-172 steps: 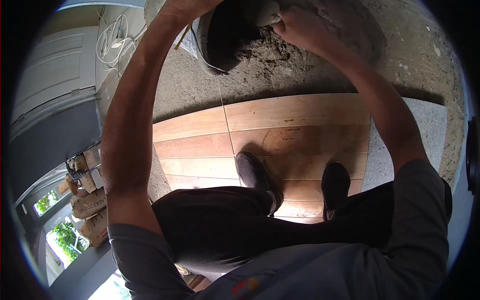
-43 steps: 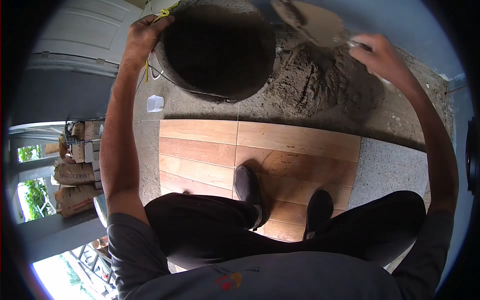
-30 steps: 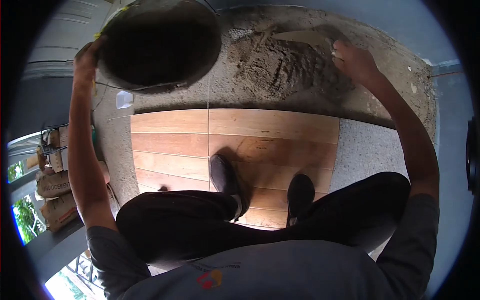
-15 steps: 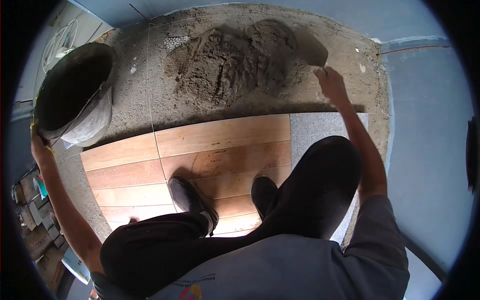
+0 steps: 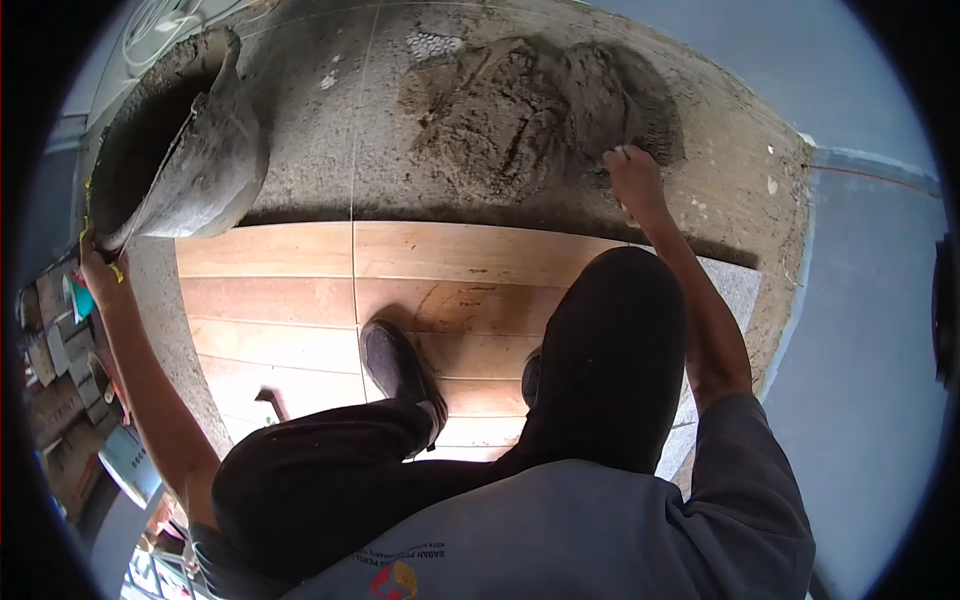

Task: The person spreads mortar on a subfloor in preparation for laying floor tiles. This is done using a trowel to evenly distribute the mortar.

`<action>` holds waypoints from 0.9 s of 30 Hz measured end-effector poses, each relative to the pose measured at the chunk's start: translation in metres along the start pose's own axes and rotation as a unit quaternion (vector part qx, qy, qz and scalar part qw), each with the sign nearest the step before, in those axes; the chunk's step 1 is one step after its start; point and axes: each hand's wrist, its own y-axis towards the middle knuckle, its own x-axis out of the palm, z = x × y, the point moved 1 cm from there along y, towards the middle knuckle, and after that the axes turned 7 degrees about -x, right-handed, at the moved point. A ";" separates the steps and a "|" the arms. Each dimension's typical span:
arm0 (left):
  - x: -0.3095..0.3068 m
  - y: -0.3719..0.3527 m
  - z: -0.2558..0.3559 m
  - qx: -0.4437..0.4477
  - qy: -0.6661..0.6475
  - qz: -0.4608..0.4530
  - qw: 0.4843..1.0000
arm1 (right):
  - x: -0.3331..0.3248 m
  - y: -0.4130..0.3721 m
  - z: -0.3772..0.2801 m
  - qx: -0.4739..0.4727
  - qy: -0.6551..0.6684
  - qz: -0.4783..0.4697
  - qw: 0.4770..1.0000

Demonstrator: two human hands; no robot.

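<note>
The bucket [image 5: 220, 165] is at the person's left, tipped well over with its dark mouth turned away from the mortar [image 5: 500, 130]. The left hand [image 5: 101, 268] grasps it at the near end of the rim, where a yellow tie [image 5: 119, 273] hangs beside the fingers. Whether the bucket's wall bears on the rough floor [image 5: 305, 125] or hangs just above it, I cannot tell. The right hand [image 5: 633, 182] is clenched around the handle of a trowel [image 5: 626, 206] at the near edge of the mortar; its blade is hard to make out against the grey

The bucket's wall looks thin and somewhat pliable, so it probably flexes when gripped at one spot, and the paste crusted along the rim may make it gritty or slick. How much is inside is hidden in shadow; with little in it, it should be light enough for one hand. The thick rim beside the tie seems the soundest place to hold. The mortar looks soft, wet and heavy, likely to drag on the blade, so a full fist on the trowel's handle suits it. Wood-look tiles [image 5: 270, 250] lie between the mortar and the person's feet
</note>
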 end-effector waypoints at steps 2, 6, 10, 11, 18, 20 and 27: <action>-0.021 0.008 -0.012 -0.033 -0.008 0.001 0.999 | 0.005 0.004 -0.027 -0.018 -0.032 0.000 0.999; -0.010 -0.043 -0.032 -0.049 0.040 0.064 0.996 | 0.020 0.011 -0.059 -0.121 -0.092 0.014 0.988; 0.015 -0.065 -0.039 -0.064 0.007 0.139 0.988 | 0.036 0.010 -0.093 -0.199 -0.170 -0.013 0.965; 0.003 -0.056 -0.043 -0.071 0.011 0.145 0.987 | 0.039 0.006 -0.103 -0.224 -0.208 -0.016 0.952; 0.012 -0.078 -0.055 -0.084 0.079 0.249 0.962 | 0.014 0.002 -0.113 -0.333 -0.221 0.006 0.917; -0.001 -0.061 -0.058 -0.086 0.089 0.234 0.964 | 0.007 0.008 -0.101 -0.322 -0.217 0.019 0.921; -0.016 -0.068 -0.066 -0.106 0.113 0.201 0.967 | 0.026 -0.002 -0.085 -0.431 -0.346 -0.010 0.833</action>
